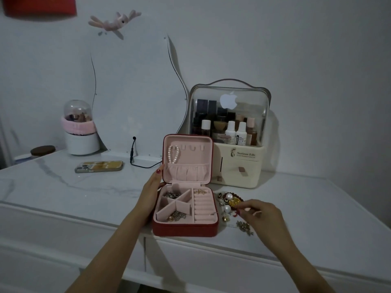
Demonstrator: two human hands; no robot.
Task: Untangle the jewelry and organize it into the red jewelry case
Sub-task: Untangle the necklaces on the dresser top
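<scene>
The red jewelry case [184, 231] stands open on the white table, its pink lid upright. A pearl bracelet [174, 155] hangs on a hook inside the lid. Chains lie in the back left compartment [171, 195] and the front left compartment [176, 216], and a small gold piece [200, 191] sits at the top of the ring rolls. My left hand [151, 192] rests against the case's left side, thumb up by the lid. A tangled pile of jewelry [229, 203] with pearls and gold pieces lies right of the case. My right hand [261, 216] pinches at this pile.
A cream cosmetics organizer [239, 163] with a clear dome stands behind the case. A phone [99, 166] lies at the left, a black cable [139, 163] beside it. A domed holder with a pink band [78, 127] stands at the back left. A loose brooch [244, 226] lies near the table's front edge.
</scene>
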